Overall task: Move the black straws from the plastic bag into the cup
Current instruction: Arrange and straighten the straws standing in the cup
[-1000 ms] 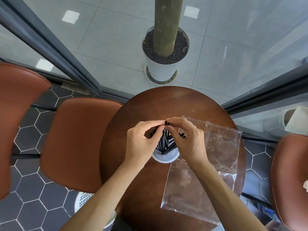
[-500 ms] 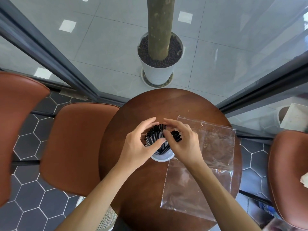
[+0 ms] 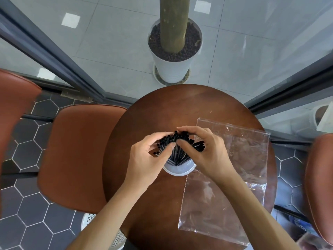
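A bundle of black straws (image 3: 177, 150) stands upright in a white cup (image 3: 178, 171) at the middle of the round brown table (image 3: 155, 109). My left hand (image 3: 146, 159) curls round the bundle's left side, thumb against the straw tops. My right hand (image 3: 205, 152) curls round its right side, fingers over the tops. The two hands nearly meet above the cup. The clear plastic bag (image 3: 239, 159) lies flat on the table to the right, with no straws visible in it. The cup's far side is hidden by my hands.
A brown padded chair (image 3: 75, 152) stands left of the table and another (image 3: 320, 186) at the right edge. A white plant pot (image 3: 173, 67) with a trunk sits beyond glass panes. A white perforated bin (image 3: 115, 237) is under the table's near-left edge.
My hands have stayed cupped round the straw bundle and now close tighter over its tops. The straws fan out a little more. The camera has tilted slightly; the bag has not moved.
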